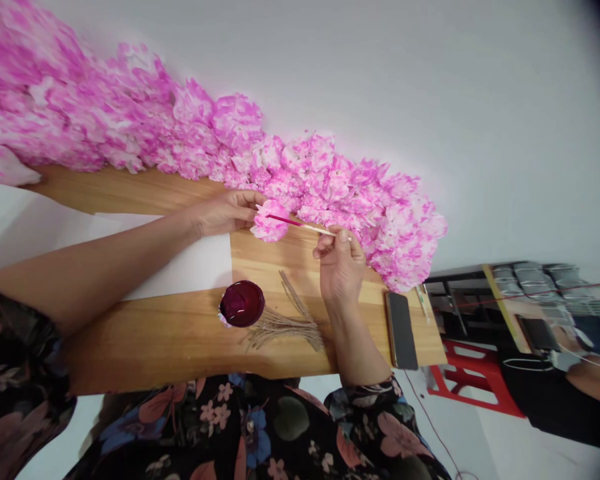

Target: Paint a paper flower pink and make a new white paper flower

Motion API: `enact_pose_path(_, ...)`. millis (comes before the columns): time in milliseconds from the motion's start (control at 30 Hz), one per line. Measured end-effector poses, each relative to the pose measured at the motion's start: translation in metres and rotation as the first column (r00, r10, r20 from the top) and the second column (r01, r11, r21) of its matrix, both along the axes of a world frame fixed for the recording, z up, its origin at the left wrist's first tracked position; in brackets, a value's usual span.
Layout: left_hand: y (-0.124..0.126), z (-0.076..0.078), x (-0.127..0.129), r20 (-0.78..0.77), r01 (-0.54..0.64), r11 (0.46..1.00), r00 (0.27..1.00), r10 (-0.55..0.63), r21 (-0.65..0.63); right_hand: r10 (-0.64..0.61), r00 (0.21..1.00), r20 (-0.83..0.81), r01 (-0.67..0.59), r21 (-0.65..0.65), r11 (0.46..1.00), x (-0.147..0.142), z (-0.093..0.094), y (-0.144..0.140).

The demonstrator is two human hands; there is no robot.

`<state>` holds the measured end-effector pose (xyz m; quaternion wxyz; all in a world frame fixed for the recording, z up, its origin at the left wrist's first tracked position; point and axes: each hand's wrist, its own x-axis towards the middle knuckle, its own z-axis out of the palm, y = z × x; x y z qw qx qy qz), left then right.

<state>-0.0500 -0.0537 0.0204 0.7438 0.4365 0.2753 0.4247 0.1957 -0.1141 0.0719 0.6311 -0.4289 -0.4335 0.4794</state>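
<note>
My left hand (225,212) holds a small pink-and-white flower (274,230) at its left edge, fingers closed on it. My right hand (343,267) pinches the pale end of a thin stick (311,228). The stick's other half is stained magenta, and its tip lies across the front of the flower; whether it touches the petals I cannot tell. On the table below stands a round cup (243,303) with dark magenta liquid inside. Beside the cup lies a loose bundle of thin brown stems (293,327), left of my right wrist.
Heaped pink-and-white flowers (205,127) line the back of the wooden table (155,353) against the wall. White paper (180,273) lies under my left forearm. A dark phone (401,330) is near the right edge. Beyond are a red stool (473,380) and part of another person (593,380).
</note>
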Motion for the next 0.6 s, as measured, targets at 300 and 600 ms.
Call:
enact_pose_path(300, -0.0014, 0.0041, 0.0003, -0.007, -0.028, 0.999, 1.000, 0.028, -0.027, 0.018, 0.999, -0.051, -0.017, 0.025, 1.000, 0.0037, 0.0010, 0.0024)
enact_pose_path(600, 0.0001, 0.0013, 0.0005, 0.058, -0.010, 1.000, 0.998, 0.011, -0.018, 0.035, 0.999, -0.017, -0.035, 0.011, 0.999, 0.0007, -0.0001, 0.0010)
